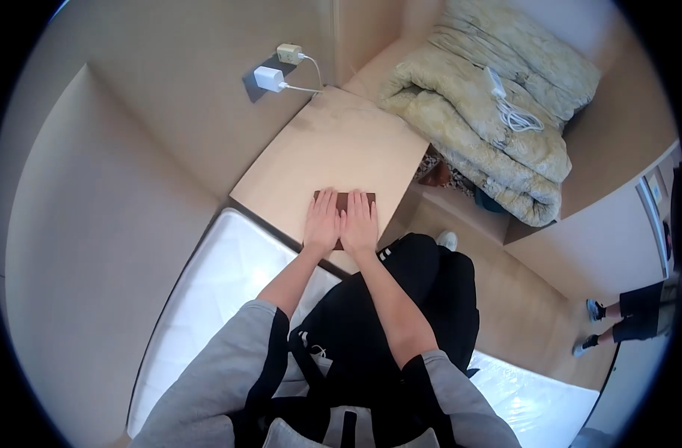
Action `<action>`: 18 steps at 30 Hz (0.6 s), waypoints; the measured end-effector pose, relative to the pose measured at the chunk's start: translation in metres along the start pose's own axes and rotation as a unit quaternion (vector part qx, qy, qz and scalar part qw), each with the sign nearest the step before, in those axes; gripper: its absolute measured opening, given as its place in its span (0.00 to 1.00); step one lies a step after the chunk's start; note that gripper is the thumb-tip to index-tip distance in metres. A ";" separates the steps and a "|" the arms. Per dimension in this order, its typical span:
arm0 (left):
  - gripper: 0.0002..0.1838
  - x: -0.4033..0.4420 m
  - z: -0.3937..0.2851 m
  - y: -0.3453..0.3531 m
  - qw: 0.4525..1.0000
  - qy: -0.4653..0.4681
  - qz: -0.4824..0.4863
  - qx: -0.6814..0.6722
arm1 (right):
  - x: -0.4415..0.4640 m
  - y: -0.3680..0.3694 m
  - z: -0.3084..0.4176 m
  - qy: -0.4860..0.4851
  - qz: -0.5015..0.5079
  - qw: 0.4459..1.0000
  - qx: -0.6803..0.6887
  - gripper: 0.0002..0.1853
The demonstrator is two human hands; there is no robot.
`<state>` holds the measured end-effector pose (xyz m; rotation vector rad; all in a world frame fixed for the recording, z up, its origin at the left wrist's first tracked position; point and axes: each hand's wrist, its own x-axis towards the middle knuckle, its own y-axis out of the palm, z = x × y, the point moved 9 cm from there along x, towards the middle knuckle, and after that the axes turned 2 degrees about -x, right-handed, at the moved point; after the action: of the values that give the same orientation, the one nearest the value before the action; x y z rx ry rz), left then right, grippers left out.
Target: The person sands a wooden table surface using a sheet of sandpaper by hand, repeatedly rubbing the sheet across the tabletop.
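Note:
A dark brown flat item lies on the light wooden tabletop, near the edge closest to me. My left hand rests flat on its left part, palm down, fingers stretched forward. Beside it, my right hand lies flat on the right part, also with straight fingers. The two hands are side by side, thumbs close together. Only the item's top edge, a strip between the hands and a bit near the wrists show; the rest is hidden beneath them.
White chargers with cables sit in a wall socket behind the tabletop. A folded quilt with a white power strip lies at the upper right. A white mattress is below me. Another person's legs show at far right.

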<state>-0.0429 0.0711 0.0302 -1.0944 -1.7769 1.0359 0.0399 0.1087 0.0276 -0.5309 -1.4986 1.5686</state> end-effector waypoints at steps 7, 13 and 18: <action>0.30 -0.011 -0.007 -0.005 1.000 0.007 0.007 0.023 | -0.011 0.002 0.003 -0.008 0.025 1.000 0.012 0.30; 0.29 0.010 -0.004 -0.003 0.998 0.052 -0.019 0.000 | 0.007 0.002 0.002 -0.005 0.013 1.000 0.000 0.30; 0.28 0.039 0.003 0.001 0.998 0.048 -0.014 -0.027 | 0.034 0.000 -0.003 -0.013 -0.017 1.000 0.014 0.29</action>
<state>-0.0580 0.1073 0.0357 -1.1294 -1.7467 0.9087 0.0245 0.1376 0.0357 -0.4672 -1.4959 1.5730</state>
